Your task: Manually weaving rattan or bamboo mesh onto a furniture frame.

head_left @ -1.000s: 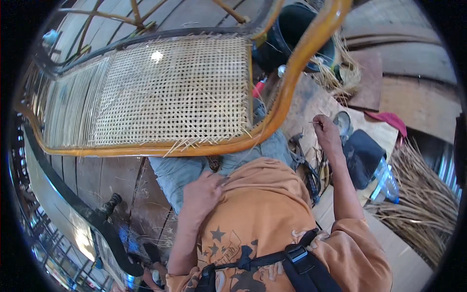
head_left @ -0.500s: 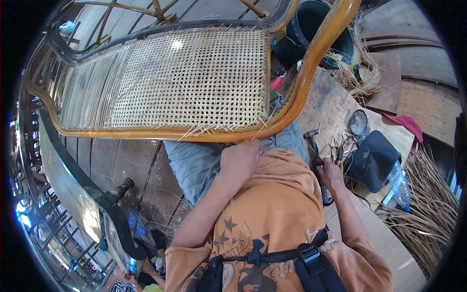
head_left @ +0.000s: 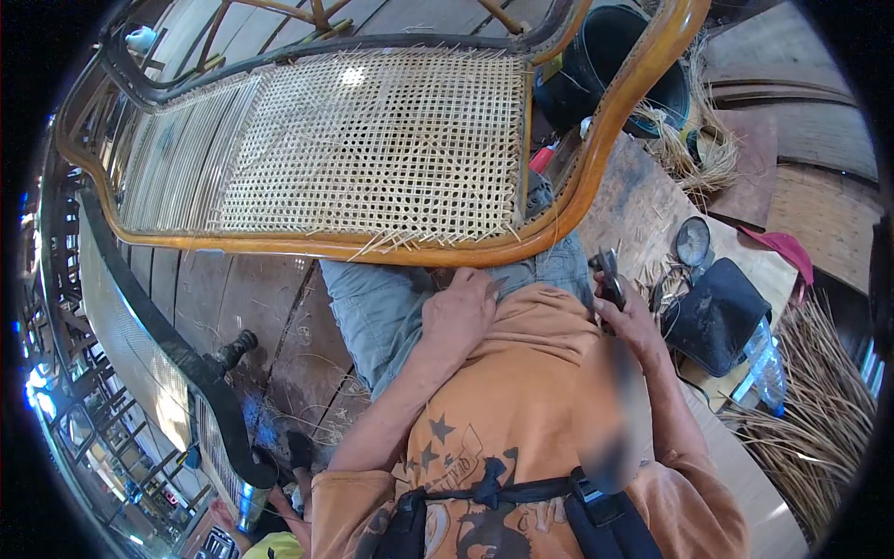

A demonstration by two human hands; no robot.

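Observation:
A curved wooden frame (head_left: 307, 250) lies across my lap, strung with woven cane (head_left: 382, 149). Loose cane ends stick out along its near edge. My left hand (head_left: 458, 312) rests just below that edge, over my jeans, its fingers curled together. A small pointed tip shows beside these fingers; what it belongs to is too small to make out. To the right of my shirt, my right hand (head_left: 631, 321) is closed round a hammer (head_left: 609, 272), its dark metal head up. The handle's lower part is smeared.
A board (head_left: 643, 186) at right bears cane scraps, a round dish (head_left: 692, 240) and a black pouch (head_left: 717, 312). Beyond stands a black bucket (head_left: 577, 79). Cane strands (head_left: 810, 382) lie far right. Another caned panel (head_left: 140, 326) leans at left; another person's arm (head_left: 289, 517) shows below.
My right hand has lifted the hammer slightly from the board's edge and turned it. My left hand stays near the frame's edge. The whole view has shifted a little.

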